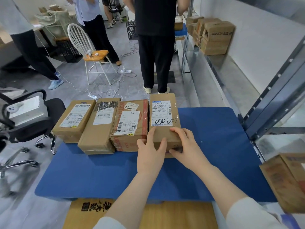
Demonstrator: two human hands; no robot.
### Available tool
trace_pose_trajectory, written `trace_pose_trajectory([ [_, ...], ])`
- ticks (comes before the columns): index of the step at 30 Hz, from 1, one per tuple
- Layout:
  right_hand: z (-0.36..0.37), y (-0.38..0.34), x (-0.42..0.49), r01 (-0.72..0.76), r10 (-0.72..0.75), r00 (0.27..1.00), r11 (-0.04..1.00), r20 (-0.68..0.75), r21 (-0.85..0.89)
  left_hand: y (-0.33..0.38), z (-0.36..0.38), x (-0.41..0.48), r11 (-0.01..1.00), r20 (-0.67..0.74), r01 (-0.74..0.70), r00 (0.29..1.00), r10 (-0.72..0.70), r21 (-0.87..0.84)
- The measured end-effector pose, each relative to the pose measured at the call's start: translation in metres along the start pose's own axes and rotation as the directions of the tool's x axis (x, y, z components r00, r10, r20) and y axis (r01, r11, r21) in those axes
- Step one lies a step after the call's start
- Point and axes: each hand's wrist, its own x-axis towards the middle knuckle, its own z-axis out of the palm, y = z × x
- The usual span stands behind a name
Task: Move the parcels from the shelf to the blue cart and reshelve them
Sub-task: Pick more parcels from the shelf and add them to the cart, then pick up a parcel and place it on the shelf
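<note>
I see both hands clasping the near end of a flat cardboard parcel [165, 103] (white label, handwritten digits). The left hand [151, 150] curls round its corner and the right hand [185, 144] pinches the edge. The parcel lies on the smooth blue cart [214, 146], rightmost beside a row of taped boxes [102, 126].

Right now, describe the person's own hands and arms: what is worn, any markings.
Both the left hand and the right hand are bare: no gloves, rings or watch show. A white left sleeve and a white right sleeve end near the elbows, leaving the lower arms uncovered. No markings show on them.
</note>
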Motion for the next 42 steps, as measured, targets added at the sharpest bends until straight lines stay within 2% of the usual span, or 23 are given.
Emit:
trace_pose_trajectory([
  [16,0.005,-0.001,-0.002,-0.005,0.004,1.000,0.999,-0.027,-0.040,-0.012,-0.008,0.003,0.998,0.089,-0.020,0.996,0.026,-0.063],
  [21,0.003,-0.005,-0.007,-0.006,0.005,1.000,0.998,-0.029,-0.057,-0.010,-0.014,-0.003,0.998,0.020,-0.027,0.999,0.026,0.058],
  [24,-0.004,-0.011,-0.012,-0.024,0.020,0.999,0.995,-0.049,-0.101,-0.006,-0.021,-0.007,0.986,-0.037,-0.093,0.994,0.099,0.140],
  [28,-0.025,-0.026,-0.025,-0.053,0.032,0.994,0.978,-0.104,-0.201,0.007,-0.028,-0.007,0.938,-0.032,-0.224,0.970,0.241,0.266],
  [33,-0.063,-0.046,-0.064,-0.196,0.097,0.960,0.902,-0.262,-0.385,0.036,-0.029,-0.015,0.858,0.115,-0.450,0.893,0.435,0.250],
  [37,-0.093,-0.068,-0.119,-0.360,0.145,0.884,0.818,-0.444,-0.449,0.061,-0.019,-0.043,0.788,0.272,-0.592,0.797,0.540,0.171],
  [39,-0.104,-0.082,-0.158,-0.477,0.196,0.819,0.754,-0.539,-0.452,0.072,-0.012,-0.066,0.709,0.348,-0.690,0.707,0.615,0.148],
  [42,-0.113,-0.101,-0.228,-0.637,0.245,0.694,0.647,-0.676,-0.420,0.087,0.000,-0.115,0.526,0.455,-0.845,0.507,0.732,0.094],
])
